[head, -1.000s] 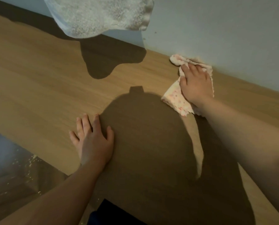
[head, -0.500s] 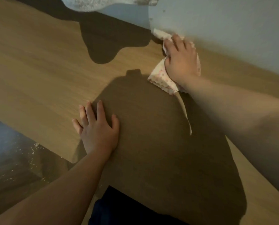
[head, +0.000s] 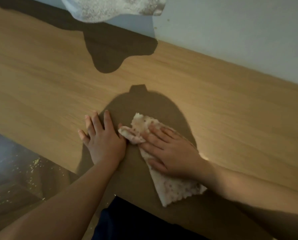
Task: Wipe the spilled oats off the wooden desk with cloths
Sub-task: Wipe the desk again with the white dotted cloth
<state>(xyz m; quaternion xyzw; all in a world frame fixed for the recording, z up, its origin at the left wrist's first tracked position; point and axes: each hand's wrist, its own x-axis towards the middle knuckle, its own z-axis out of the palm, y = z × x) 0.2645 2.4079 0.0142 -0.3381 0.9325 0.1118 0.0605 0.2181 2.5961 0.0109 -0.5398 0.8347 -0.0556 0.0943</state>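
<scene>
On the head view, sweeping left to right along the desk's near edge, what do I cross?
Oats scattered on the floor → left hand flat on the desk → cloth, bunched end beside that hand → right hand pressing on the cloth.

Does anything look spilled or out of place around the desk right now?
Yes: pale flecks, likely oats, lie scattered on the floor left of the desk, below its near edge. No oats are visible on the desktop itself.
</scene>
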